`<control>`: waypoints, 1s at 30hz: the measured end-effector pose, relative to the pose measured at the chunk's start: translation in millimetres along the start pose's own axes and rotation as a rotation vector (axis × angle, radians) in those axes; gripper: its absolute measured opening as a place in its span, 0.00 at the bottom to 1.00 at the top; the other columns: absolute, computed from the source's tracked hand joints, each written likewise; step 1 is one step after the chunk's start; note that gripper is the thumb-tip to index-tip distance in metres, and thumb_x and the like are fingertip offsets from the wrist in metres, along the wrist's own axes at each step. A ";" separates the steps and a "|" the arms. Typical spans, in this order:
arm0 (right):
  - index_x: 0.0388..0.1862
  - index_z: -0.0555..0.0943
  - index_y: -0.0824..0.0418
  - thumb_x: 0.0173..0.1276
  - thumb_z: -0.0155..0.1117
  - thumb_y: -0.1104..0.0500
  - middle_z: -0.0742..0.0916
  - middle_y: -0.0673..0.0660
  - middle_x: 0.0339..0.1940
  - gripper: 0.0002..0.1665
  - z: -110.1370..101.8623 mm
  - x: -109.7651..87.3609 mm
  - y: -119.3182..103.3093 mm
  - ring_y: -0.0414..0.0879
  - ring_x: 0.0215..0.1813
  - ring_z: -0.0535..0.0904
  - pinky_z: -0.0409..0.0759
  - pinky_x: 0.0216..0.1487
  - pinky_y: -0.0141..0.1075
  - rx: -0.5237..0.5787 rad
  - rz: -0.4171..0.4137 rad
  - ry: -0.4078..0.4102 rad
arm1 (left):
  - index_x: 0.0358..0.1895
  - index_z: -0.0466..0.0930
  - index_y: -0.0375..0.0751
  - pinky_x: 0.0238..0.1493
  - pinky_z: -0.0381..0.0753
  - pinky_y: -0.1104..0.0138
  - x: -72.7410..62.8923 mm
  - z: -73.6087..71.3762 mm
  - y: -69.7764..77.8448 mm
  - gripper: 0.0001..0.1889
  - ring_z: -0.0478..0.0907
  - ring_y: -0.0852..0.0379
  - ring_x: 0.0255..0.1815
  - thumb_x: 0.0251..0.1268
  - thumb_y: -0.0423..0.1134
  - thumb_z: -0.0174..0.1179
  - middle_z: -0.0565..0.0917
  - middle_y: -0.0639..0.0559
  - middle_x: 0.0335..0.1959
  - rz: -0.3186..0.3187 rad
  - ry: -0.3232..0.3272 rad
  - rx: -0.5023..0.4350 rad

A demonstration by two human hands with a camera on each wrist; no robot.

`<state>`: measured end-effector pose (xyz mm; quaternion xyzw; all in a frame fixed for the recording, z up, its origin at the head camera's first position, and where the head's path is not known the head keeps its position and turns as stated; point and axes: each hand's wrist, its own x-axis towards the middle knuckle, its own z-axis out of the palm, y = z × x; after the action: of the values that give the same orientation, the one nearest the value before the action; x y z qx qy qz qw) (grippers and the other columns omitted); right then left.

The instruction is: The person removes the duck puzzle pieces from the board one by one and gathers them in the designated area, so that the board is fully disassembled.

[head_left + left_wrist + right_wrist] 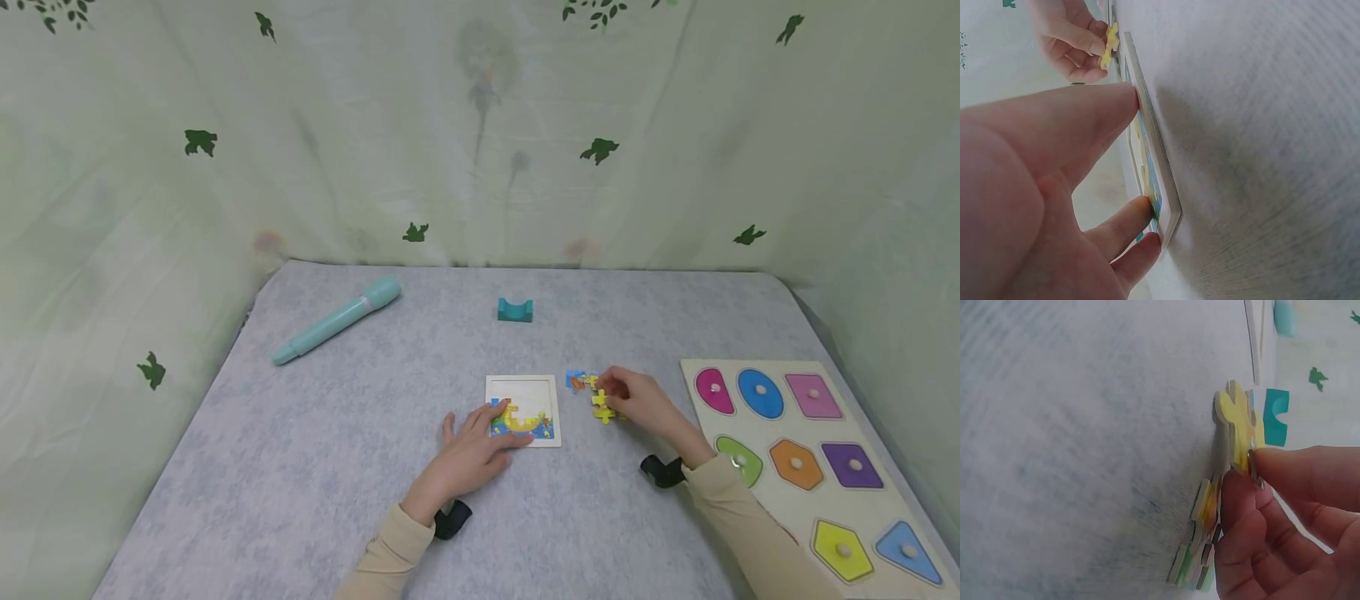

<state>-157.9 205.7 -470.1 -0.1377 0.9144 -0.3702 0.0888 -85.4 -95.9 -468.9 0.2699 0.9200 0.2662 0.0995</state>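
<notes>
Cream sleeves [393, 542] nearest, a black wrist mount [453, 520] at the left cuff. Left hand [467, 457]: fingers spread, tips resting on a white puzzle tray [528, 389], which lies flat on the counter [337, 442]. Tray's near part filled with blue and yellow pieces; far part bare. Right hand [648, 407], just right of the tray: thumb and finger pinching a yellow jigsaw piece [1241, 425] above or beside loose pieces [1205, 506].

Handling, my judgement: step appears to be separating one piece from the group. Best gripped by its edge, knobs left free, so its outline can be read against the fitted ones. Left fingertips should bear on the rim; weight on fitted pieces could shift them.

Views: head gives the layout and the picture in the tray, but fingers muddle the pinch. Right wrist shows the pinch plainly, with piece thickness. Left wrist sees the tray almost edge-on: fingertips at its rim clear, picture mostly lost.

Farther: shape board [795, 428] at right, teal notched block [515, 312] beyond the tray, turquoise rod [337, 325] far left, cloth backdrop [375, 125] behind.
</notes>
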 end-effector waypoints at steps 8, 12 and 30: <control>0.39 0.79 0.67 0.61 0.62 0.72 0.79 0.53 0.29 0.07 1.3 0.2 -1.0 0.46 0.32 0.72 0.72 0.32 0.37 -0.037 0.027 0.003 | 0.60 0.79 0.58 0.59 0.40 0.30 0.3 1.4 -0.6 0.18 0.52 0.40 0.72 0.70 0.41 0.57 0.57 0.45 0.73 0.005 0.002 0.003; 0.38 0.79 0.67 0.60 0.62 0.72 0.78 0.53 0.27 0.07 1.7 1.3 -1.5 0.46 0.31 0.71 0.72 0.32 0.37 -0.069 0.030 0.003 | 0.60 0.79 0.58 0.59 0.40 0.30 0.3 1.9 -0.8 0.18 0.52 0.40 0.72 0.69 0.41 0.57 0.57 0.44 0.73 0.008 0.002 0.002; 0.35 0.79 0.65 0.62 0.63 0.72 0.80 0.52 0.29 0.05 9.8 6.2 -19.0 0.44 0.32 0.73 0.74 0.33 0.36 -0.017 -0.126 0.029 | 0.61 0.78 0.58 0.59 0.39 0.30 0.0 3.3 -5.9 0.19 0.51 0.40 0.72 0.69 0.40 0.57 0.56 0.45 0.74 0.033 0.006 0.009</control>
<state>-157.7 184.3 -464.1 -0.1904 0.9083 -0.3691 0.0507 -86.9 -98.6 -474.8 0.2847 0.9169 0.2644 0.0910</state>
